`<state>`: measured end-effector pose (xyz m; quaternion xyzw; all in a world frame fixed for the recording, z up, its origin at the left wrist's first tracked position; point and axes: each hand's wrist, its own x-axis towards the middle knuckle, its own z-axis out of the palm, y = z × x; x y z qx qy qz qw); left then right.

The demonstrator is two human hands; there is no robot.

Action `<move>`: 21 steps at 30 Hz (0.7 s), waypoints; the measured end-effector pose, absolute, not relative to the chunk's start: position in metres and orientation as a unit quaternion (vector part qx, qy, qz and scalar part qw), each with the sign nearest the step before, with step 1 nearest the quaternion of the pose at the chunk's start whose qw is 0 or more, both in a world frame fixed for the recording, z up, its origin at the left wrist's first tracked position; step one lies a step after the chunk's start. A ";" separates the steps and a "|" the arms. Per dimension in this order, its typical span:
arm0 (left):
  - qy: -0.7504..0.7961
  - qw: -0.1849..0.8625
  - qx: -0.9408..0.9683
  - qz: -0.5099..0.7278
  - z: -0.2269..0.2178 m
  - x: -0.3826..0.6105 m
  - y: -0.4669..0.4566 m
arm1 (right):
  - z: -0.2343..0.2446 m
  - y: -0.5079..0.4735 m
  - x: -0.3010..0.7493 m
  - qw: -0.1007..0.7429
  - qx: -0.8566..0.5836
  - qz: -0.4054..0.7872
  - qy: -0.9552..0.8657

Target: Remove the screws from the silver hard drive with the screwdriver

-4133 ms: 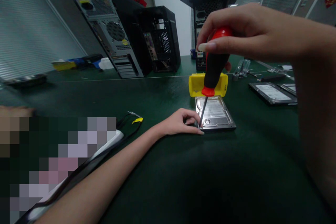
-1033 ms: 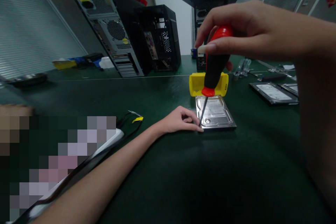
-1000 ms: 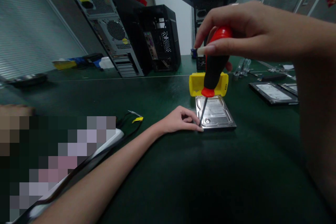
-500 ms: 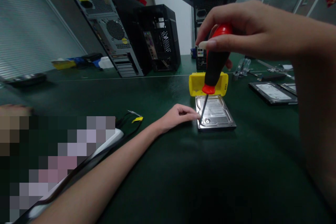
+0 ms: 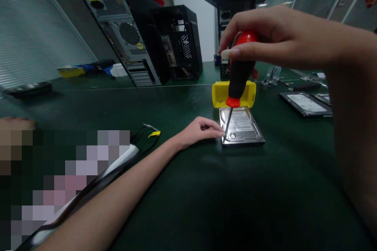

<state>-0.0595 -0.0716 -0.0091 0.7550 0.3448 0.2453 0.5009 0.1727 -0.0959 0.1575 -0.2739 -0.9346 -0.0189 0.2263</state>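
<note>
My right hand is closed around the red and black handle of a screwdriver, from above. Its thin shaft slants down to the near left corner of a silver hard drive, which lies flat on the green table. At that same corner, my left hand rests low, thumb and fingers brought together on the drive's left edge beside the screwdriver tip. The tip itself is too small to make out, and whether it sits in a screw I cannot tell. Directly behind the drive stands an open yellow box.
More hard drives lie at the right. Computer cases stand along the back. Small tools and a clear plastic piece lie beyond the drives. A cable with a yellow tag is left of my forearm. Another person's hand shows at the far left.
The screwdriver and my right hand have shifted very slightly left and down. My left fingertips moved marginally at the drive's corner; the drive stays in place.
</note>
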 end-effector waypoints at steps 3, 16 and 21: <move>0.344 0.497 0.759 0.242 -0.009 -0.059 -0.072 | 0.157 -0.095 0.171 0.223 -0.273 -0.007 -0.936; 0.343 0.479 0.775 0.229 -0.011 -0.057 -0.073 | 0.157 -0.095 0.169 0.225 -0.272 0.011 -0.935; 0.343 0.472 0.780 0.226 -0.010 -0.056 -0.073 | 0.153 -0.096 0.164 0.252 -0.284 -0.014 -0.925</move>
